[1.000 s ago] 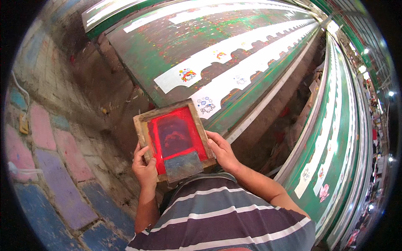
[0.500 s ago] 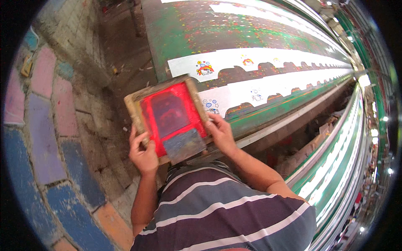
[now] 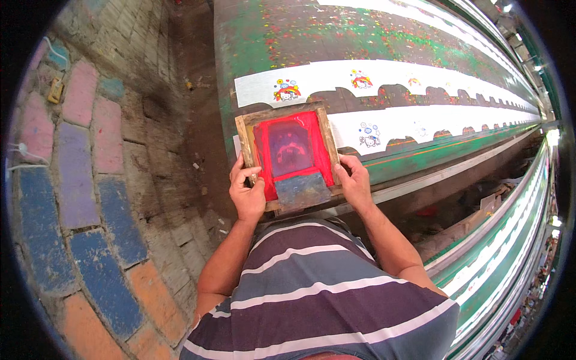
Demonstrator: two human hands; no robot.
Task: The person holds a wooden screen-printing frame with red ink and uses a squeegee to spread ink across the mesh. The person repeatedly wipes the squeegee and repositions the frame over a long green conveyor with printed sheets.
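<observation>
Left grip and right grip each clasp a side bar of the framed screen, held between them; counter beyond. Wood looks stiff, load probably light; mesh between the grips likely delicate, red paste slick. Best hold: side bars, avoiding the grey plate between both grips, which may slide.

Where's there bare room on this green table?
Perhaps the paint-flecked tabletop between the middle white strip and far white strip, or the green band between the near white strip and pale rail. It's crowded around the printing screen held between left hand and right hand.
</observation>
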